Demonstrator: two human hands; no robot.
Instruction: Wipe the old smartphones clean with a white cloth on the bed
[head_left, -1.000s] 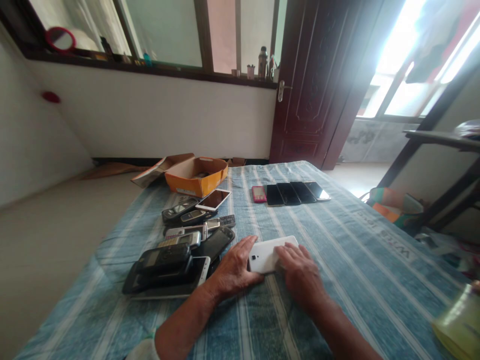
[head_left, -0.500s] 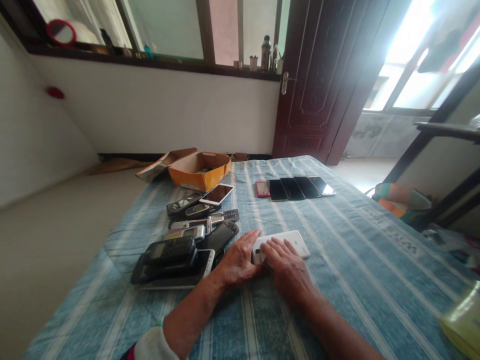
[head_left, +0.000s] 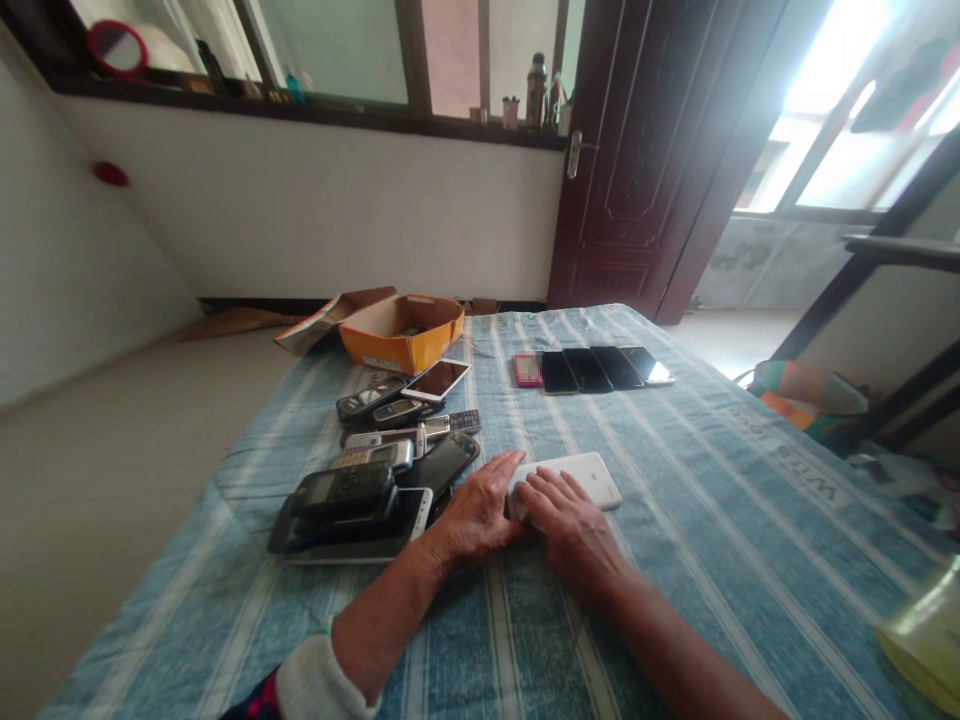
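"Which way does the white phone (head_left: 589,482) lie?"
"Back up on the blue striped cloth (head_left: 720,570), long axis roughly left to right, uncovered end pointing right."
"And the fingers?"
"The left hand (head_left: 476,508) pinches its left end between thumb and fingers. The right hand (head_left: 574,530) rests fingers across the back; whether they grip, I can't tell."
"Containers?"
"An open orange box (head_left: 420,352), farther off, with something dark inside, unclear."

The middle phone (head_left: 596,482) is white, the cloth (head_left: 697,540) blue with white stripes. From that phone, the box (head_left: 401,350) at ten o'clock is orange, the device (head_left: 527,370) at eleven pink-edged, the row of phones (head_left: 613,368) at one mostly black, the cuff (head_left: 319,680) at eight pale grey.
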